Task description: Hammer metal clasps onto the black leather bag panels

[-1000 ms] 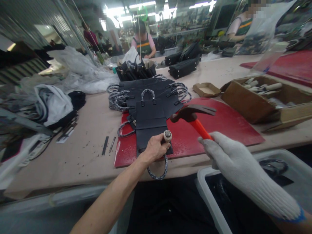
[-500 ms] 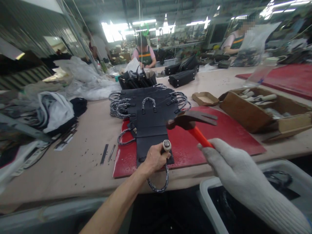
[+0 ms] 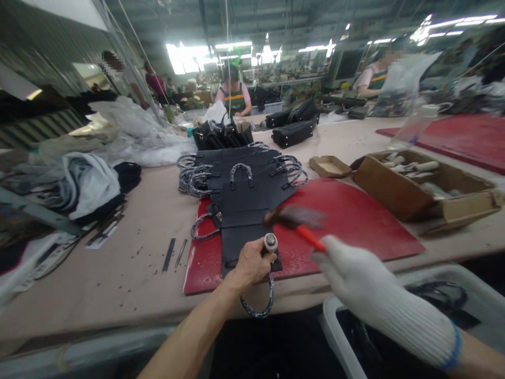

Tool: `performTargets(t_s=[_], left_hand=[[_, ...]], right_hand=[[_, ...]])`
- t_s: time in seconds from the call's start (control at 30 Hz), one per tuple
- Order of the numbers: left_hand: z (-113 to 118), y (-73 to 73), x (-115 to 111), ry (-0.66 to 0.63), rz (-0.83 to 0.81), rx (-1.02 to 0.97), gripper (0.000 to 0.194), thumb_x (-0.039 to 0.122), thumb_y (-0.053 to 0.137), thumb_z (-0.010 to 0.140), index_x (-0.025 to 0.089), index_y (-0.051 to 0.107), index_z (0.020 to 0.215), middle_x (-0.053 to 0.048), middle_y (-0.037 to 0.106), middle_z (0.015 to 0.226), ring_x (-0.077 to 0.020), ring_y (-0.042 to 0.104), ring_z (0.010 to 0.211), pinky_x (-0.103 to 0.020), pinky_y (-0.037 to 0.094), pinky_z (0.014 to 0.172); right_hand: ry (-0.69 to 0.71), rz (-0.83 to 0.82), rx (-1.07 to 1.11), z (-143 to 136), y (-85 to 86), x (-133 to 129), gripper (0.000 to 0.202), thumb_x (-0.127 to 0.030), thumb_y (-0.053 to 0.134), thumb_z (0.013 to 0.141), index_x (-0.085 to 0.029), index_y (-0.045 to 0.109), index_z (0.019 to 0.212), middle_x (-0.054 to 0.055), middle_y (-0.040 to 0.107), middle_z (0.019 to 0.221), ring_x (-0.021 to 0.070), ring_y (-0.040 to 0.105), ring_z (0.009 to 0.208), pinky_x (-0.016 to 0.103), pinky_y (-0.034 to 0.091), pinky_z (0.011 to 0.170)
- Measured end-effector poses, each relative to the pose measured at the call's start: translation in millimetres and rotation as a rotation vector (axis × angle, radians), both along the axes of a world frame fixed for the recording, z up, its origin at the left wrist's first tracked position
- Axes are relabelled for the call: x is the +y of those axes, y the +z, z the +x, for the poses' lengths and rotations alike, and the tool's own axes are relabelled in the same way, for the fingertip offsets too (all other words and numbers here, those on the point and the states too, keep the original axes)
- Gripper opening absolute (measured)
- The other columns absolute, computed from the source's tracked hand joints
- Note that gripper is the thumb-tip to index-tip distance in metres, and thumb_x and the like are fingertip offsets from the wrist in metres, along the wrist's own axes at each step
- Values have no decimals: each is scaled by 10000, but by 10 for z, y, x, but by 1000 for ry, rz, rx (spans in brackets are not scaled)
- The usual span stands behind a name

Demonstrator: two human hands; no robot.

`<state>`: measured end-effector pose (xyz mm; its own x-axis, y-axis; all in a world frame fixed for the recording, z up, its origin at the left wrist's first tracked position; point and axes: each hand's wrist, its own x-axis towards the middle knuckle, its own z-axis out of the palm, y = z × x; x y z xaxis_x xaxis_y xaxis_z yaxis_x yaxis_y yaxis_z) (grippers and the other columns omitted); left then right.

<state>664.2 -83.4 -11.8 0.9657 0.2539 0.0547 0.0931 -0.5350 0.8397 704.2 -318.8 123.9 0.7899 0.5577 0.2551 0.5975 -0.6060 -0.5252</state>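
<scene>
My bare left hand (image 3: pixel 249 264) is closed round an upright punch (image 3: pixel 270 241) with a pale wrapped top and a worn metal end. It stands over the near end of a black bag panel (image 3: pixel 245 215), whose patterned loop handle (image 3: pixel 257 315) hangs past the table edge. In my white-gloved right hand (image 3: pixel 351 271) is a claw hammer (image 3: pixel 311 237) with an orange-red handle. The hammer head is blurred by motion, just above and right of the punch. Under the panel lies a red board (image 3: pixel 351 223). The punch's lower tip is hidden by my left hand.
More black panels with loop handles (image 3: pixel 197 179) are piled beyond. A cardboard box (image 3: pixel 398 184) of pale cylindrical items stands right. A white bin (image 3: pixel 335 326) is below the table edge at right. Two thin metal strips (image 3: pixel 169 254) lie left. Several people work in the background.
My right hand has swung the hammer down and left, bringing its head nearer the punch. My left hand still grips the punch over the panel. The view has shifted slightly.
</scene>
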Motion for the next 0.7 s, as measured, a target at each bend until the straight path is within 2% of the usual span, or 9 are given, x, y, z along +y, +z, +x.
performTargets(t_s=[0.07, 0.17, 0.3, 0.4, 0.47, 0.53, 0.6, 0.7], left_hand=[[-4, 14, -5, -13, 27, 7, 97, 131, 690, 790, 197, 704, 861, 8, 711, 787, -174, 638, 749, -269, 424, 701], [-23, -20, -1, -25, 6, -24, 85, 127, 686, 796, 197, 701, 843, 8, 700, 769, -174, 638, 744, -268, 445, 709], [-44, -101, 12, 14, -71, -27, 80, 135, 698, 799, 194, 695, 854, 10, 703, 772, -176, 657, 757, -261, 485, 729], [-51, -96, 14, 6, -70, -15, 75, 135, 702, 795, 193, 670, 830, 15, 704, 785, -171, 652, 769, -253, 477, 729], [-56, -70, 17, -3, -53, -19, 69, 142, 698, 805, 195, 660, 827, 19, 701, 788, -165, 639, 767, -251, 462, 720], [-63, -52, 20, 4, -31, -20, 64, 154, 699, 813, 196, 656, 834, 18, 700, 795, -162, 629, 763, -254, 448, 713], [-71, -62, 16, 17, -6, -19, 58, 162, 695, 817, 197, 654, 839, 14, 701, 800, -161, 622, 759, -261, 447, 721], [-84, -123, -7, 19, -23, -50, 39, 170, 676, 812, 193, 657, 836, 2, 701, 808, -163, 625, 771, -275, 474, 759]], right_hand=[[16, -154, 4, 65, -151, -83, 314, -496, 500, 942, -255, 551, 746, 37, 596, 591, 208, 543, 508, 322, 303, 539], [-3, -297, 65, 230, -355, -268, 321, -462, 431, 1001, -246, 547, 793, 40, 661, 675, 221, 630, 620, 312, 323, 588], [-215, -406, -3, 472, -713, -393, 235, -362, 472, 1006, -225, 569, 842, 44, 660, 688, 229, 640, 631, 310, 304, 589], [-256, -416, -146, 585, -1046, -290, 214, -271, 469, 988, -162, 654, 987, 128, 705, 857, 266, 663, 723, 339, 384, 639], [-212, -369, -196, 569, -1231, -130, 289, -246, 469, 975, -104, 671, 1127, 218, 702, 1076, 331, 680, 921, 427, 465, 787], [-138, -316, -213, 468, -1362, 80, 380, -286, 505, 971, -82, 649, 1258, 257, 649, 1274, 384, 629, 1140, 531, 445, 982], [-16, -262, -215, 311, -1448, 307, 462, -346, 570, 955, -129, 616, 1360, 206, 612, 1397, 359, 567, 1276, 531, 372, 1131], [164, -180, -188, 86, -1526, 585, 539, -344, 635, 911, -198, 586, 1428, 140, 611, 1432, 318, 538, 1326, 518, 295, 1223]])
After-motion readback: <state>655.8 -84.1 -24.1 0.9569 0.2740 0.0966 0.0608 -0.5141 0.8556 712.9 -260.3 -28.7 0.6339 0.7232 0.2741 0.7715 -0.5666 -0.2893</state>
